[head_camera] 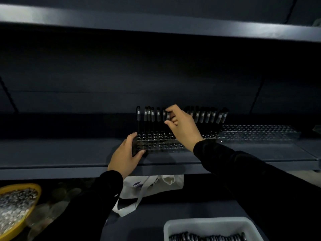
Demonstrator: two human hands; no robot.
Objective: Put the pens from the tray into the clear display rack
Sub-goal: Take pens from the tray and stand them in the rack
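We grip the left end of the clear perforated plastic display rack on the dark shelf with our left hand. Our right hand pinches a black silver-banded pen upright in its back row. More pens lie in the white plastic tray below.

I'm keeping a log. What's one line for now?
left hand: holds rack | right hand: pinches pen | tray: pens left
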